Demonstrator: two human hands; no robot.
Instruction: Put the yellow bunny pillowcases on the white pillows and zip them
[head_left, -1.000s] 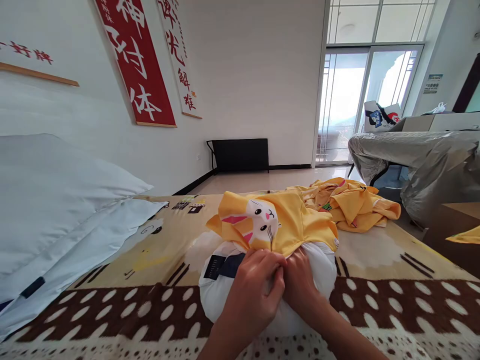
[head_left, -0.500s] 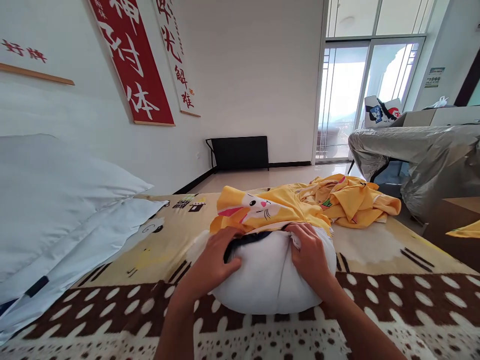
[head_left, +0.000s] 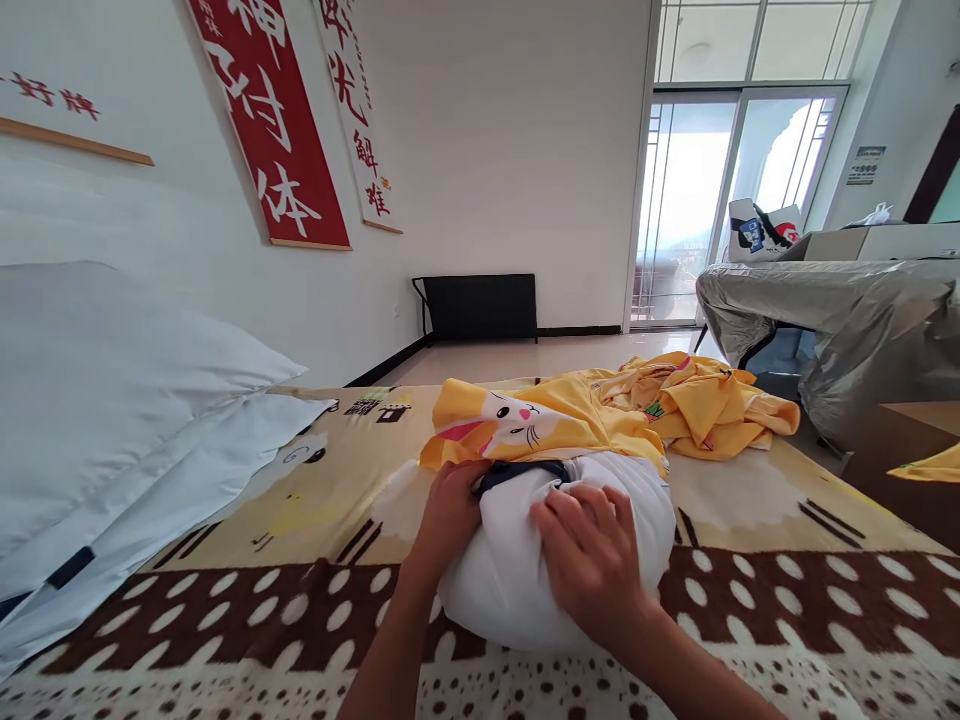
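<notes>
A plump white pillow [head_left: 510, 590] with a dark strip [head_left: 517, 475] along its far edge lies bunched in front of me. My left hand [head_left: 454, 510] grips its left side near that strip, fingertips partly hidden at the edge of a yellow cloth. On top of the pillow, my right hand [head_left: 589, 545] has its fingers curled into the white fabric, a little blurred. Just beyond the pillow spreads the yellow cloth [head_left: 555, 410], printed with a white rabbit face and touching the pillow's far edge. Its right part lies in a crumpled heap.
Beneath everything is a patterned blanket [head_left: 300, 500]. White pillows [head_left: 135, 370] are piled at the left. To the right stand a plastic-covered table [head_left: 817, 290] and a cardboard box [head_left: 900, 450]. A black folded frame [head_left: 480, 306] leans on the far wall.
My right hand has moved left and nearer across the pillow, bunching its fabric. My left hand has shifted slightly right, its thumb no longer showing on top. The yellow cloth lies nearly as before.
</notes>
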